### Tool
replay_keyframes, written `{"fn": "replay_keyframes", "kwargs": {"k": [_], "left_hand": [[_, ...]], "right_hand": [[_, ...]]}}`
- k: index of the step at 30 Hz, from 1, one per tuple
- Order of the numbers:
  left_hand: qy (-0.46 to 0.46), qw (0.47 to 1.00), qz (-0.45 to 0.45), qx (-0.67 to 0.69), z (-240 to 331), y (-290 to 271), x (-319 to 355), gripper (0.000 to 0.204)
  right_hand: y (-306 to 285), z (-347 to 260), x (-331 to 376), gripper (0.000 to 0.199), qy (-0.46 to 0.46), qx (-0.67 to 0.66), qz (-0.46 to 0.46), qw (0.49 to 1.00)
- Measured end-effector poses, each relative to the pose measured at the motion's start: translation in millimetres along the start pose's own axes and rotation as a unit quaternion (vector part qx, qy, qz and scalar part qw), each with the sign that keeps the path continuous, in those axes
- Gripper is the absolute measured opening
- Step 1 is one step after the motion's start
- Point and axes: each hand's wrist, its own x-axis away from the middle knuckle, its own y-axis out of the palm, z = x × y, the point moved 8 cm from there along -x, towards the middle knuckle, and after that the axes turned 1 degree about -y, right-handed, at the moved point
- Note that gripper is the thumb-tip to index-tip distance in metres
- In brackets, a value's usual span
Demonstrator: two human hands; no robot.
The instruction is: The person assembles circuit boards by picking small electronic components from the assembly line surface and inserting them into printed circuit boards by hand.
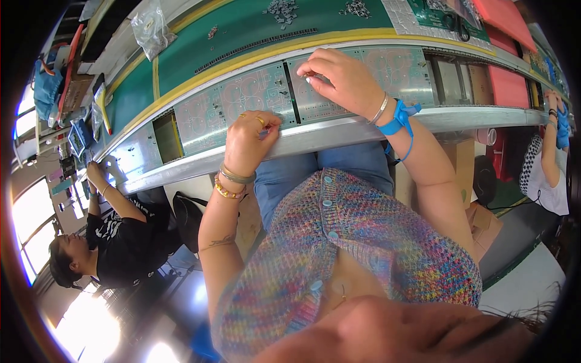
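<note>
Two large circuit boards lie end to end in a metal rail (327,140) across my front. My left hand (249,138) is closed in a pinch over the near right part of the left board (200,118); whatever its fingertips hold is hidden. Above the right board (399,75), my right hand (342,78) has its thumb and fingers drawn together, and I cannot make out what is between them. A few small dark parts stand on the boards. Round my right wrist sits a blue wrist strap (394,120) with a cord.
Beyond the rail, a green mat (236,36) bears a row of small black parts (254,51), a pile of grey parts (280,11) and a pile of metal parts (356,8). A clear plastic bag (151,30) lies far left. Co-workers sit at both sides.
</note>
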Motion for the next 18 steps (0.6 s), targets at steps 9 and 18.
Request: {"fn": "replay_keyframes", "kwargs": {"k": [9, 18], "left_hand": [[0.024, 0.999, 0.003, -0.04, 6.4, -0.1, -0.6, 0.011], [0.088, 0.991, -0.018, -0.1, 18.2, 5.0, -5.3, 0.011]], "right_hand": [[-1.0, -2.5, -0.2, 0.017, -0.003, -0.002, 0.006, 1.0], [-0.8, -1.4, -0.8, 0.014, -0.003, 0.001, 0.004, 1.0]]}}
